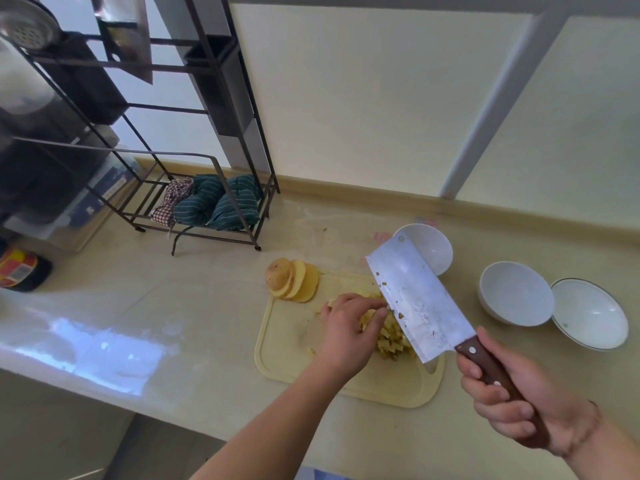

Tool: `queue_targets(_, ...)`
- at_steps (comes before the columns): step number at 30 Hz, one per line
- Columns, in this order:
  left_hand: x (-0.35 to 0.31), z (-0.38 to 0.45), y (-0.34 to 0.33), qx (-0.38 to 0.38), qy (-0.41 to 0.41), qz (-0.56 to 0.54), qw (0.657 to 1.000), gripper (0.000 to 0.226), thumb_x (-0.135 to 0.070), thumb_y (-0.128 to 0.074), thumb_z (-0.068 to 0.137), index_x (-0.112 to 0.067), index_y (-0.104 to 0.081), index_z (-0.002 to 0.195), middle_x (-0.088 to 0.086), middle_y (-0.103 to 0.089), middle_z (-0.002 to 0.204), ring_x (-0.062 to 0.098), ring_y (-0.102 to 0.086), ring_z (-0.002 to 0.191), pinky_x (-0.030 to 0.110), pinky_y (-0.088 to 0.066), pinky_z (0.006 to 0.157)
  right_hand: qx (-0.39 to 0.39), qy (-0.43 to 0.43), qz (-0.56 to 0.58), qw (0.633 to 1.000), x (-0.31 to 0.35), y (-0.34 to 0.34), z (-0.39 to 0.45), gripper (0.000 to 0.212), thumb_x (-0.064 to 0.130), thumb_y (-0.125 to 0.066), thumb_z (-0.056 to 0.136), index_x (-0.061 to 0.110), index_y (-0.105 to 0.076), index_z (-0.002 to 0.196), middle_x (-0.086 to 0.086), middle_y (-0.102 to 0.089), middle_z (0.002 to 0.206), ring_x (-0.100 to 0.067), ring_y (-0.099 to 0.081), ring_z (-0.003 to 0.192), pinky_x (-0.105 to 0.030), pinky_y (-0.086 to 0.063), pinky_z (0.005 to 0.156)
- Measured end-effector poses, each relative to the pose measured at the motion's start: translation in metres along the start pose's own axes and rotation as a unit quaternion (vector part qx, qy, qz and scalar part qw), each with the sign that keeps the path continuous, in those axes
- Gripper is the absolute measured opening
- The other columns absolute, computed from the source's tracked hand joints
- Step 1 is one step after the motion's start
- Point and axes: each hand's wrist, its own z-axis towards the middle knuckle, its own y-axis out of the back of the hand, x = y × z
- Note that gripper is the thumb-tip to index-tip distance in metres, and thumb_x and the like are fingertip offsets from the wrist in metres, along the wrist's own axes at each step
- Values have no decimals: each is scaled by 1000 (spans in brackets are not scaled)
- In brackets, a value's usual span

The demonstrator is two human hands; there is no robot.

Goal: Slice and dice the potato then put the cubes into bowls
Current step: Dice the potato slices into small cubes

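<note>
Three white bowls [516, 292], one cleaver [415, 299], one cutting board [287, 348], two hands [346, 330]
</note>
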Motion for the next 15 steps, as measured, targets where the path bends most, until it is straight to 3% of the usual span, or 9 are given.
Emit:
queue_targets(6, 8, -1, -6, -21, -16, 44, 999, 8, -35, -73, 84, -28, -73, 85, -20, -68, 88, 4, -56, 101, 55, -32, 108, -10, 10, 5, 1000, -2, 0, 2, 53, 59, -72, 70, 11, -50, 73, -3, -21, 57, -5, -18, 32, -14, -27, 32)
queue_targets(10, 11, -5, -8, -38, -58, 64, 996, 4, -21, -73, 90, -24, -70, 90, -20, -67, 88, 4, -59, 93, 54, -25, 112, -11, 17, 12, 1000, -2, 0, 2, 54, 59, -74, 70, 11, -49, 72, -2, -22, 57, -5, -18, 32, -13, -27, 32)
queue_targets(11, 11, -5, -8, -49, -73, 58, 994, 7, -16, -68, 93, -22, -71, 94, -18, -70, 89, 3, -59, 87, 49, -30, 110, -9, 19, 15, 1000, -2, 0, 3, 54, 59, -74, 69, 11, -49, 72, -2, -22, 56, -5, -18, 32, -13, -27, 32)
queue_targets(13, 10, -6, -8, -64, -74, 7, 995, 15, -7, -64, 94, -17, -74, 98, -13, -74, 90, -1, -60, 79, 25, -44, 96, 1, 21, 26, 999, -3, -1, 4, 54, 58, -76, 69, 11, -49, 72, -2, -23, 56, -4, -19, 31, -13, -28, 32)
queue_targets(15, 4, -5, -3, -47, -13, -60, 997, 19, -1, -65, 94, -16, -76, 98, -15, -74, 90, -9, -64, 81, 7, -45, 78, 24, 24, 40, 999, -4, -1, 5, 55, 56, -81, 68, 11, -49, 72, -2, -25, 54, -4, -21, 31, -14, -29, 32)
